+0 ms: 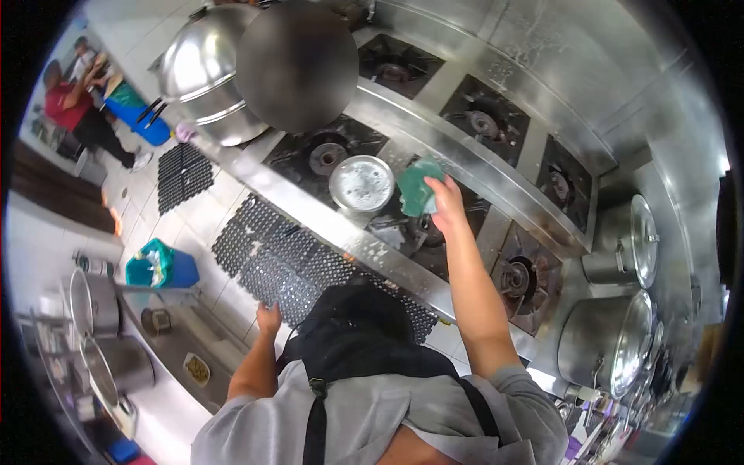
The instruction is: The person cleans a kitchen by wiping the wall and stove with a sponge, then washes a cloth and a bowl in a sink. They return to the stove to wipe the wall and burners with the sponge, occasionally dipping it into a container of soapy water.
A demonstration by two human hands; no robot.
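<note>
My right hand [446, 203] is stretched out over the stove [407, 146], gripping a green scouring pad [418, 186]. Just left of the pad, a round metal bowl [361, 184] of foamy, soapy liquid stands on the stove top. Part of a burner below the pad is covered by it and my hand. Down by my side, my left hand [269, 318] hangs over the floor mat with nothing visible in it; its fingers look loosely apart, though small in the view.
A large domed steel pot [205, 62] stands at the stove's far left. Lidded pots [601, 341] line the right side. Behind on the left are a blue bin [182, 267], a counter [174, 349] and perforated black mats [267, 252]. A person in red [74, 101] stands far off. A blurred disc hides part of the stove.
</note>
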